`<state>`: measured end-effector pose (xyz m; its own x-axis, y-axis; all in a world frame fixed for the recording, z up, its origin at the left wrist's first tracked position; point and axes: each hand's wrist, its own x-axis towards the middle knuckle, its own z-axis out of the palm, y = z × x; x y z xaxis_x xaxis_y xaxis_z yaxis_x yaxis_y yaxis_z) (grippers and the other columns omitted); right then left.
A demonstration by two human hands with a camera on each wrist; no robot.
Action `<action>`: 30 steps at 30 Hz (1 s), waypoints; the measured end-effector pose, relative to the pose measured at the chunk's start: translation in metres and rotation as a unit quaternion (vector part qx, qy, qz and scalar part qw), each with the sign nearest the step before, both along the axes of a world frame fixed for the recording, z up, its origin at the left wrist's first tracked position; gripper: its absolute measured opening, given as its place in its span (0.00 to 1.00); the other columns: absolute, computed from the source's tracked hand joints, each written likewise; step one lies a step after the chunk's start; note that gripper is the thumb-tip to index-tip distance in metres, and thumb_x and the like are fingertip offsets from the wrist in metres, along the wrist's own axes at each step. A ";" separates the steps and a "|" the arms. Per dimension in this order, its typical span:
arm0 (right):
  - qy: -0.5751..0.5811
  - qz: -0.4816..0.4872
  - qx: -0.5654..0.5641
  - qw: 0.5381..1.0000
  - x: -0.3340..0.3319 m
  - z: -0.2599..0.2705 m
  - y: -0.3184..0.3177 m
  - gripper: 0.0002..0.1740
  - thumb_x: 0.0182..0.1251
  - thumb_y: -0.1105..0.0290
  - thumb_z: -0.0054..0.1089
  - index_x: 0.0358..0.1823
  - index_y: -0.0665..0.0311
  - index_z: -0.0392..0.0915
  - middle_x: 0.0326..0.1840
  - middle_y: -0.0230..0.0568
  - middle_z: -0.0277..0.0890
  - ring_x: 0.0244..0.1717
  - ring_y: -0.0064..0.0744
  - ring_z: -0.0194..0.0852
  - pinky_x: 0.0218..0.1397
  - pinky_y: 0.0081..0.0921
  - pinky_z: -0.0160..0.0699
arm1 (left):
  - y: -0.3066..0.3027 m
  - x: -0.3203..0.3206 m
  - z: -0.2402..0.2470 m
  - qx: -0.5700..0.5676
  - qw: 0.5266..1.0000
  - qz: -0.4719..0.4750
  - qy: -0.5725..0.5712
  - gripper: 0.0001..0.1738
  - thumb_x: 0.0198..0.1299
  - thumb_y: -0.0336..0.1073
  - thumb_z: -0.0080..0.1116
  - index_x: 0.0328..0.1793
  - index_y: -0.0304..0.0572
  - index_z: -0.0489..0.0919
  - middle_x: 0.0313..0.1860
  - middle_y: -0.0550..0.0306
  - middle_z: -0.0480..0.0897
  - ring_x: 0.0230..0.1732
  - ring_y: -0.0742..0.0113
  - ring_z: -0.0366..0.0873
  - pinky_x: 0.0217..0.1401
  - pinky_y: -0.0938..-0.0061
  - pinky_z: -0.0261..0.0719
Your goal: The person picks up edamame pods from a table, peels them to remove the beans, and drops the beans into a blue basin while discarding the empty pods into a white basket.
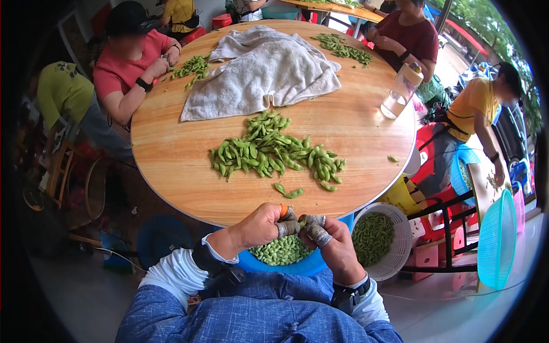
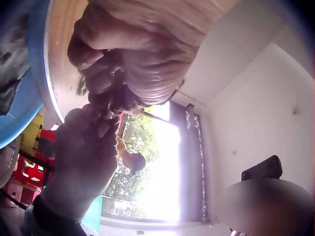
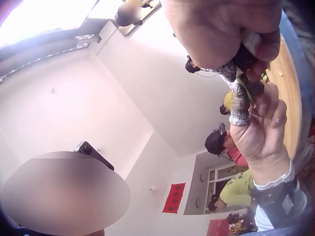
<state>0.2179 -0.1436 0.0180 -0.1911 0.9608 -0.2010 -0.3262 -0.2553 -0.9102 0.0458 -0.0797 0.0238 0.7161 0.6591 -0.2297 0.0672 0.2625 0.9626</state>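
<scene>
Both hands meet near the table's front edge in the head view, thumbs and some fingers wrapped in grey knitted covers. Between their fingertips is a green soybean pod, mostly hidden by the fingers. My left hand pinches it from one side, an orange band on one finger. The right hand pinches it from the other side. Directly below, a blue basin contains pale green shelled beans. A pile of soybean pods lies on the round wooden table just beyond the hands.
A white towel covers something mid-table. A bottle of clear liquid stands at the right edge. To the right of the basin is a white basket with more pods. Other people sit around the table beside smaller pod piles.
</scene>
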 end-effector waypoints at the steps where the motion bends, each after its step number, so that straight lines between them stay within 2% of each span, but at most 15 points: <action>1: 0.001 0.003 0.000 1.000 0.000 0.000 0.000 0.09 0.61 0.67 0.49 0.35 0.65 0.74 0.26 0.24 0.71 0.25 0.11 0.61 0.27 0.10 0.57 | 0.000 0.000 0.000 0.002 1.000 -0.001 0.004 0.06 0.54 0.31 0.52 0.31 0.35 0.74 0.26 0.67 0.74 0.28 0.83 0.68 0.32 0.87 0.66; 4: 0.006 0.008 0.005 1.000 0.000 -0.001 0.000 0.09 0.61 0.69 0.49 0.36 0.65 0.74 0.27 0.25 0.71 0.26 0.11 0.62 0.27 0.10 0.57 | -0.001 -0.001 0.001 0.010 1.000 -0.013 0.005 0.05 0.55 0.30 0.52 0.32 0.35 0.74 0.26 0.67 0.75 0.28 0.83 0.68 0.32 0.87 0.66; 10: 0.004 -0.023 0.002 1.000 -0.004 0.002 -0.001 0.08 0.59 0.73 0.50 0.38 0.68 0.73 0.31 0.27 0.72 0.31 0.14 0.66 0.35 0.12 0.64 | -0.003 0.000 0.000 -0.052 0.997 -0.010 -0.054 0.05 0.55 0.30 0.52 0.32 0.36 0.75 0.26 0.69 0.74 0.28 0.84 0.67 0.32 0.88 0.65; 13: -0.008 -0.041 0.010 0.999 -0.005 -0.008 0.001 0.08 0.59 0.75 0.50 0.39 0.70 0.72 0.32 0.29 0.73 0.33 0.16 0.67 0.38 0.14 0.66 | -0.003 0.003 -0.006 -0.045 0.998 -0.004 -0.049 0.06 0.54 0.31 0.53 0.32 0.35 0.75 0.25 0.64 0.76 0.27 0.80 0.70 0.31 0.84 0.67; 14: -0.015 -0.053 0.019 0.998 -0.005 -0.007 0.001 0.08 0.59 0.75 0.50 0.39 0.70 0.72 0.33 0.29 0.73 0.34 0.16 0.68 0.38 0.14 0.66 | -0.004 0.003 -0.003 0.059 0.998 -0.005 0.027 0.06 0.54 0.32 0.53 0.33 0.35 0.75 0.25 0.61 0.76 0.27 0.77 0.71 0.31 0.82 0.68; 16: -0.029 -0.074 0.038 0.996 -0.005 -0.005 0.001 0.08 0.59 0.76 0.50 0.39 0.71 0.72 0.33 0.30 0.73 0.34 0.17 0.68 0.39 0.14 0.66 | -0.009 0.004 0.014 0.261 0.949 -0.005 0.177 0.08 0.53 0.32 0.54 0.33 0.34 0.74 0.25 0.55 0.77 0.26 0.72 0.72 0.31 0.79 0.69; 17: -0.038 -0.067 0.038 0.996 -0.005 -0.004 0.001 0.09 0.59 0.75 0.50 0.39 0.70 0.72 0.34 0.31 0.74 0.34 0.17 0.68 0.39 0.14 0.66 | -0.010 0.003 0.012 0.359 0.910 0.002 0.208 0.08 0.53 0.33 0.54 0.34 0.33 0.74 0.25 0.53 0.76 0.26 0.70 0.72 0.31 0.77 0.69; 19: -0.056 -0.054 0.037 0.996 -0.003 -0.002 0.002 0.09 0.59 0.74 0.50 0.40 0.70 0.72 0.34 0.31 0.74 0.35 0.17 0.69 0.40 0.14 0.67 | -0.017 0.002 0.003 0.540 0.799 0.015 0.263 0.09 0.52 0.34 0.54 0.34 0.33 0.73 0.25 0.48 0.75 0.26 0.66 0.73 0.31 0.75 0.70; 22: 0.038 0.003 -0.022 0.999 0.000 -0.007 0.003 0.10 0.60 0.72 0.50 0.41 0.69 0.72 0.35 0.31 0.74 0.35 0.18 0.69 0.40 0.16 0.68 | -0.015 0.000 -0.015 0.504 0.848 0.067 0.149 0.09 0.52 0.34 0.54 0.34 0.33 0.73 0.24 0.47 0.75 0.25 0.58 0.73 0.29 0.74 0.70; 25: 0.111 -0.027 0.024 0.993 -0.008 -0.017 0.003 0.11 0.60 0.71 0.50 0.42 0.68 0.72 0.35 0.31 0.74 0.35 0.19 0.70 0.41 0.17 0.68 | -0.016 0.001 -0.021 0.268 0.960 0.076 0.006 0.07 0.55 0.33 0.51 0.35 0.36 0.73 0.23 0.53 0.75 0.24 0.66 0.72 0.29 0.76 0.70; 28: 0.132 -0.009 0.062 0.989 -0.008 -0.040 0.006 0.11 0.60 0.72 0.50 0.43 0.69 0.72 0.38 0.32 0.74 0.38 0.20 0.70 0.44 0.18 0.68 | -0.023 0.003 -0.026 0.066 0.989 0.095 -0.092 0.07 0.59 0.35 0.46 0.31 0.42 0.72 0.18 0.67 0.65 0.17 0.78 0.60 0.17 0.81 0.58; 30: 0.111 -0.021 0.108 0.988 -0.012 -0.040 0.007 0.11 0.59 0.73 0.51 0.43 0.69 0.72 0.39 0.33 0.73 0.40 0.20 0.69 0.45 0.18 0.67 | -0.026 0.001 -0.027 -0.084 0.982 0.097 -0.139 0.10 0.60 0.39 0.44 0.31 0.43 0.72 0.17 0.68 0.64 0.15 0.80 0.56 0.15 0.84 0.54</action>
<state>0.2058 -0.1368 -0.0225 -0.1671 0.9845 0.0527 -0.5306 -0.0448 -0.8464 0.0464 -0.1058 -0.0027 0.6316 0.7586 -0.1600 -0.2587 0.4007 0.8789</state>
